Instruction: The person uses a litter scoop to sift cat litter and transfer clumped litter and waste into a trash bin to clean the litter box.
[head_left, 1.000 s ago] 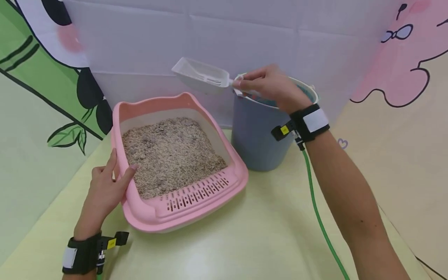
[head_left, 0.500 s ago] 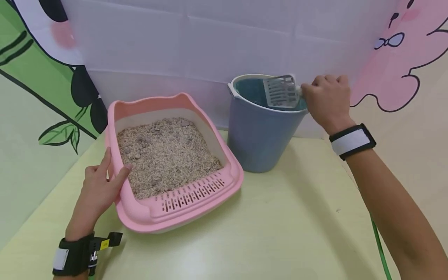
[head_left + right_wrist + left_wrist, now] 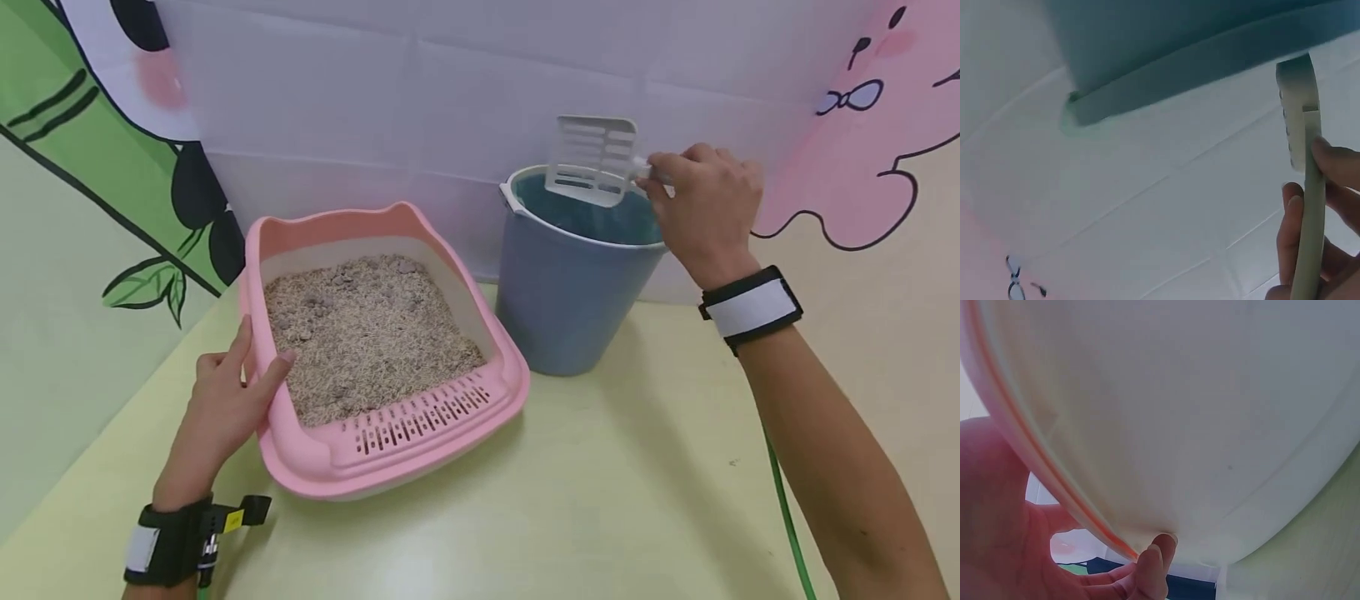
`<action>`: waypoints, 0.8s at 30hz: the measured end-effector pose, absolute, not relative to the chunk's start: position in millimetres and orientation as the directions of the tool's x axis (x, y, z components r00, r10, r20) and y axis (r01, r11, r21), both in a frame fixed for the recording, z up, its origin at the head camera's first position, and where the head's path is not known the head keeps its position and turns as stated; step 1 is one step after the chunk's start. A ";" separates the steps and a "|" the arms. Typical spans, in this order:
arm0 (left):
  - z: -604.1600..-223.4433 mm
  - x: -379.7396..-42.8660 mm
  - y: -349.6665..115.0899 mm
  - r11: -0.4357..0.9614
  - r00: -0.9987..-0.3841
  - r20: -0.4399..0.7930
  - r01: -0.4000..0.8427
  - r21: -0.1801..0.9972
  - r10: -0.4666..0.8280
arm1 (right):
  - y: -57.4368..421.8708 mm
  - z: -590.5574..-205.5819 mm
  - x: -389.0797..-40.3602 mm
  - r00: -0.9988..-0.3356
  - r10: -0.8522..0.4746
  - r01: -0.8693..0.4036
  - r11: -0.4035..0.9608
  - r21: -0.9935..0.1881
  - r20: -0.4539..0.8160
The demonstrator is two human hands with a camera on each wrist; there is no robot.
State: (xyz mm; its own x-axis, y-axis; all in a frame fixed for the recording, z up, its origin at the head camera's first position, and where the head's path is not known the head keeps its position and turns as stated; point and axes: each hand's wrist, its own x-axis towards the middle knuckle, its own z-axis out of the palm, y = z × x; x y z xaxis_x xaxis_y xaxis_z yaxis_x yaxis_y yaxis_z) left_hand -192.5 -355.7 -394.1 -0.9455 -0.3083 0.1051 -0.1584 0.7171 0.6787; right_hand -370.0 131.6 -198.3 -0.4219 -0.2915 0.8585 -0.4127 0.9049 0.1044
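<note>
My left hand (image 3: pixel 228 400) grips the pink rim of a litter box (image 3: pixel 420 467), its thumb over the left edge. In the left wrist view the fingertips (image 3: pixel 1163 540) touch the box's pale outer wall. Tan, clumpy cat litter (image 3: pixel 367 333) fills the bottom of the box. My right hand (image 3: pixel 708 204) holds a white slotted litter scoop (image 3: pixel 592 158) by its handle. The scoop's blade is tipped on its side above the mouth of a blue bucket (image 3: pixel 570 300), and no litter shows on it. Seen from the right wrist, fingers and thumb close around the scoop handle (image 3: pixel 1311 231).
Box and bucket stand side by side on a pale yellow-green table (image 3: pixel 585 492). A white wall sheet (image 3: pixel 360 92) with cartoon figures rises right behind them. A green cable (image 3: pixel 787 517) runs down beside my right forearm.
My right hand has swung right, carrying the scoop from beside the bucket to over it, and the scoop has turned from level to tipped. It has since risen slightly. The left hand keeps its grip.
</note>
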 end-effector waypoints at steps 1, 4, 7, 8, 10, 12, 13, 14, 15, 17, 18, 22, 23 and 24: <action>-392.9 -191.8 -355.1 0.716 -0.945 0.107 -0.158 0.680 -0.310 | 123.2 -195.4 -365.4 -0.433 -0.273 -0.446 0.893 0.059 0.859; -390.0 -189.5 -353.8 0.715 -0.942 0.108 -0.164 0.680 -0.318 | 95.3 -190.8 -351.1 -0.469 -0.279 -0.537 0.844 -0.020 0.838; -388.5 -188.0 -351.8 0.717 -0.940 0.110 -0.167 0.677 -0.322 | 65.1 -193.7 -337.9 -0.536 -0.352 -0.605 0.794 -0.058 0.767; -388.1 -187.4 -350.6 0.716 -0.940 0.109 -0.168 0.677 -0.324 | 55.0 -196.2 -334.3 -0.567 -0.391 -0.614 0.787 -0.055 0.725; -387.8 -187.7 -347.8 0.712 -0.940 0.106 -0.168 0.681 -0.323 | 36.4 -203.8 -329.3 -0.643 -0.473 -0.623 0.781 -0.051 0.603; -387.6 -188.7 -343.4 0.711 -0.942 0.100 -0.169 0.682 -0.319 | 20.7 -215.5 -328.6 -0.692 -0.553 -0.626 0.780 -0.005 0.465; -387.5 -189.1 -341.2 0.711 -0.944 0.095 -0.169 0.683 -0.316 | 13.9 -222.3 -329.4 -0.709 -0.582 -0.626 0.780 0.025 0.399; -387.3 -189.3 -339.0 0.711 -0.945 0.090 -0.172 0.682 -0.315 | 8.3 -229.4 -331.1 -0.716 -0.611 -0.630 0.774 0.065 0.339; -387.3 -189.5 -337.1 0.710 -0.946 0.084 -0.174 0.682 -0.313 | 3.8 -237.2 -333.4 -0.714 -0.636 -0.637 0.764 0.107 0.294; -387.3 -189.5 -333.2 0.711 -0.947 0.078 -0.177 0.680 -0.311 | -2.7 -251.2 -338.5 -0.695 -0.678 -0.646 0.735 0.206 0.240; -387.3 -189.8 -331.4 0.709 -0.948 0.077 -0.177 0.682 -0.310 | -4.8 -256.7 -340.5 -0.688 -0.692 -0.645 0.721 0.254 0.218; -387.6 -190.6 -324.8 0.697 -0.950 0.066 -0.176 0.695 -0.306 | -9.7 -269.2 -345.1 -0.671 -0.727 -0.644 0.670 0.371 0.148; -387.6 -190.6 -323.4 0.695 -0.950 0.069 -0.172 0.698 -0.305 | -10.7 -270.3 -345.8 -0.666 -0.734 -0.645 0.656 0.391 0.133; -387.5 -190.2 -322.4 0.693 -0.950 0.071 -0.169 0.701 -0.304 | -11.8 -270.8 -346.6 -0.663 -0.740 -0.649 0.645 0.402 0.117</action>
State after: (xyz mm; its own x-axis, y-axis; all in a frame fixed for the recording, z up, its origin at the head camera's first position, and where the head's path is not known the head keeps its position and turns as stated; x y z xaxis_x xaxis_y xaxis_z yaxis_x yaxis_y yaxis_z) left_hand -190.2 -322.4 -387.5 -0.9501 -0.3038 0.0713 -0.1689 0.6926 0.7012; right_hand -346.6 -11.8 -270.8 -0.6627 -0.7397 0.1168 -0.6494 0.6454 0.4023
